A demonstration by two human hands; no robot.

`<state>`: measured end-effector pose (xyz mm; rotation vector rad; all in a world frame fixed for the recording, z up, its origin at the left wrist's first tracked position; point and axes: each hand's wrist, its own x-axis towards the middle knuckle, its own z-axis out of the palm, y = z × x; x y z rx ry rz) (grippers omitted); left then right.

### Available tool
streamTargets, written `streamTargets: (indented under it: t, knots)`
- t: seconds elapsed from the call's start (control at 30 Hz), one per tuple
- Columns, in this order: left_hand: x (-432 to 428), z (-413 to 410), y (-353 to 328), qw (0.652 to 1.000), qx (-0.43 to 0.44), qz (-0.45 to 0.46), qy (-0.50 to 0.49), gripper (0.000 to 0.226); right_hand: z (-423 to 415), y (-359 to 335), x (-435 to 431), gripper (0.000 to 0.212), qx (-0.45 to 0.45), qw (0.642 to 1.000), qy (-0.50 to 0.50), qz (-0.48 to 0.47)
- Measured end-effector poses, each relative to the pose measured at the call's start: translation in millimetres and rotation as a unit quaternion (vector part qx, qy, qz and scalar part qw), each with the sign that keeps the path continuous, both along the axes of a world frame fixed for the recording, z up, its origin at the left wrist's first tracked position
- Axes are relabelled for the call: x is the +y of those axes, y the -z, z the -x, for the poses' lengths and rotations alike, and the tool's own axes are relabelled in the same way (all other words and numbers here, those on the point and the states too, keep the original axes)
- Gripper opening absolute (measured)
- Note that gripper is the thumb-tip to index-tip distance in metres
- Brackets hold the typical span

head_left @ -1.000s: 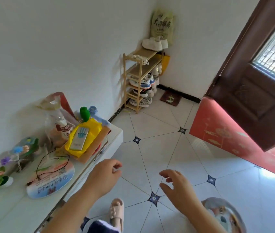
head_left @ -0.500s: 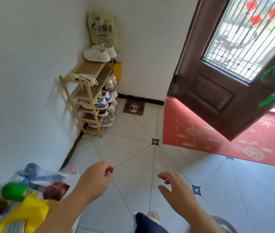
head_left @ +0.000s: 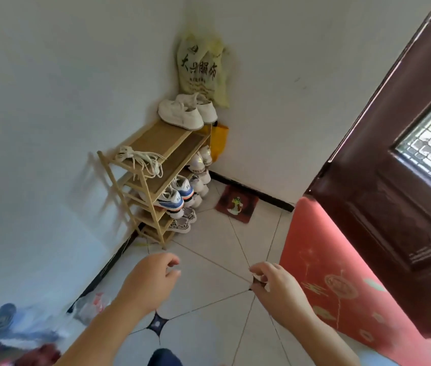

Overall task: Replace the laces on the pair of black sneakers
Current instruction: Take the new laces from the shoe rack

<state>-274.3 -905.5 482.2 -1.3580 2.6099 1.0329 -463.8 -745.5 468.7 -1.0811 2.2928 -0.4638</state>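
Head view: two bare hands over the tiled floor, before a shoe rack [head_left: 162, 136].
White laces [head_left: 140, 159] lay at the near corner of the rack's top shelf, ends hanging over the edge. The left hand [head_left: 151, 281] hung loosely curled, holding nothing; the right hand [head_left: 275, 285] had curled fingers, any hold unclear.

A wooden shoe rack [head_left: 161, 136] stood in the far corner, white sneakers [head_left: 182, 114] on top; a red mat [head_left: 314, 247] lay right.
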Motion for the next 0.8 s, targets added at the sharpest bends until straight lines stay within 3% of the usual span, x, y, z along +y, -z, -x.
streamTargets:
  t: [0.43, 0.8]
  knots:
    - [-182.4, 108.1, 26.5, 0.993, 0.0, -0.022, -0.114, 0.025, 147.2, 12.6, -213.4, 0.033, 0.004, 0.997, -0.083, -0.007]
    - [-305.6, 153.4, 23.1, 0.983, -0.017, -0.024, -0.182, 0.024, 210.8, 7.2, -385.9, 0.03, 0.019, 0.984, -0.174, -0.01]
